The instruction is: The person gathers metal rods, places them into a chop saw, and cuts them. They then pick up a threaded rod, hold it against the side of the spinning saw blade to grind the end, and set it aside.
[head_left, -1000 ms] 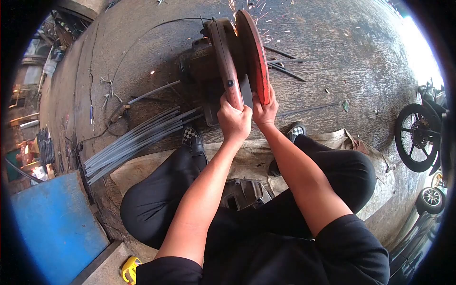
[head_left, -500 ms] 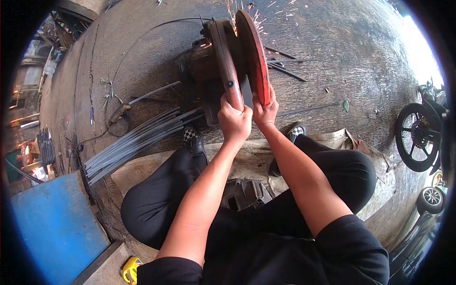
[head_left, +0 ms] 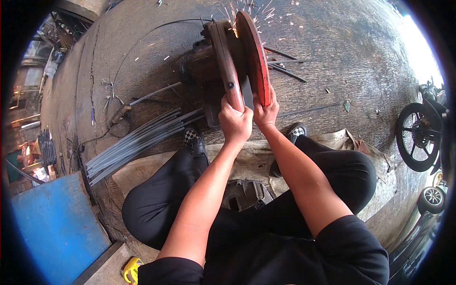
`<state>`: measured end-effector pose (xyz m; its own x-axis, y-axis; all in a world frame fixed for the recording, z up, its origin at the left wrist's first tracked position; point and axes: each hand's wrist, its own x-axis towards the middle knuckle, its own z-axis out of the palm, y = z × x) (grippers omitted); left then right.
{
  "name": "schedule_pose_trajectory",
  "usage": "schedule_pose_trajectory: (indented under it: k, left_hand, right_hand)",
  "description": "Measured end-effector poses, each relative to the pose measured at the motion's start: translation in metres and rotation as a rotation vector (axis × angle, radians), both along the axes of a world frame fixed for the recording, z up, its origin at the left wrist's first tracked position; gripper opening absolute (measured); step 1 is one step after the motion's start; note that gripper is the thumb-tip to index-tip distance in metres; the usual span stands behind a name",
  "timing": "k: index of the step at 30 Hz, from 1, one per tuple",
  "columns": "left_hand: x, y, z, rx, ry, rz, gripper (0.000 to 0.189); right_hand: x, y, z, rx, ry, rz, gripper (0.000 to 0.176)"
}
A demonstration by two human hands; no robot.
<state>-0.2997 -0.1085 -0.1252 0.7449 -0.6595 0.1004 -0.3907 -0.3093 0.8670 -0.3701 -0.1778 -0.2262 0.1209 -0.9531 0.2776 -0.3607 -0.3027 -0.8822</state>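
A cut-off saw (head_left: 202,61) stands on the floor ahead, and orange sparks (head_left: 233,23) fly at its far end. My left hand (head_left: 236,119) is closed round the near end of the saw's long brownish handle (head_left: 223,59). Just to its right, my right hand (head_left: 266,112) grips the lower end of the red disc guard (head_left: 259,61). The two hands are nearly touching. Whatever the saw cuts is hidden behind the guard and body.
Grey rods (head_left: 137,142) lie in a bundle at left, with more dark rods (head_left: 289,71) beyond the guard. A blue panel (head_left: 57,228), yellow tape measure (head_left: 133,270), cloth (head_left: 327,142) and motorcycle wheel (head_left: 418,137) surround my crossed legs.
The spark spray has changed shape, with a few sparks now to the left of the saw. Both hands keep their hold and hardly move.
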Motion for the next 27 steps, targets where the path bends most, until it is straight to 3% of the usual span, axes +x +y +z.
schedule_pose_trajectory:
  k: [15,17,27]
  left_hand:
    - [-0.004,0.01,0.001,0.004,-0.013,0.003,0.048]
    - [-0.005,0.009,0.004,0.05,0.06,0.038,0.037]
    - [0.0,0.001,-0.002,0.039,0.065,0.022,0.038]
  right_hand:
    - [-0.005,0.012,0.004,0.088,-0.022,0.015,0.06]
    - [-0.004,0.011,0.005,0.081,-0.025,0.011,0.06]
    - [-0.001,0.002,0.002,0.086,-0.024,0.017,0.06]
